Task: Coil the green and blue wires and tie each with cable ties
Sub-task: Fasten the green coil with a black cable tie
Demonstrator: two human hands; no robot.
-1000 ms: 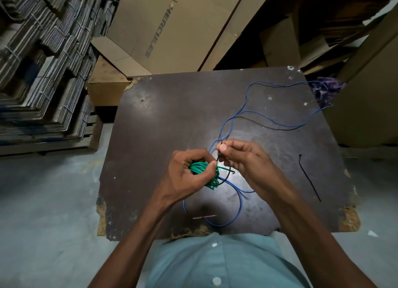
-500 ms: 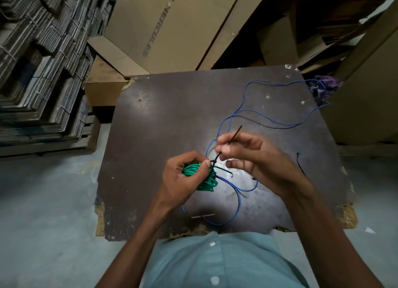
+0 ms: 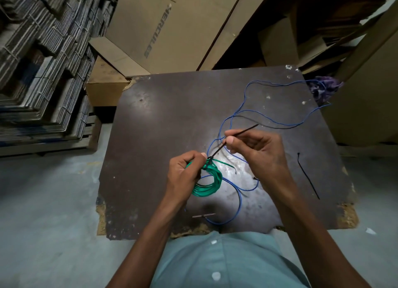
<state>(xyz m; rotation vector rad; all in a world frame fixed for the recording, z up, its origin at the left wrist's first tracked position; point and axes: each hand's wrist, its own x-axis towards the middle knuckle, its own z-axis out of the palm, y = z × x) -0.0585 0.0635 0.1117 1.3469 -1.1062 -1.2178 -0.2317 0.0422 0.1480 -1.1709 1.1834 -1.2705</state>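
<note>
Green plastic-coated wire coil [image 3: 210, 180], near worktop's [image 3: 163, 124] front edge, pinched in left hand [image 3: 185, 176] grip | right hand [image 3: 258, 152] grip closed on black cable tie tail [image 3: 237, 135], cinching appeared underway | thin blue wire [image 3: 269, 115] loose, uncoiled | spare black cable tie [image 3: 308, 176] by right edge, unused.

Green wire [image 3: 210, 183] coiled, black tie [image 3: 224, 144] round it; blue wire [image 3: 277, 113] loose on board, spare tie [image 3: 308, 176] beside

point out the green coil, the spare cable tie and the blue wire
green coil [image 3: 210, 185]: head view, lower right arc of the loops
spare cable tie [image 3: 307, 175]: head view, middle of the strap lying on the board
blue wire [image 3: 239, 198]: head view, loose curve near the front edge
</note>
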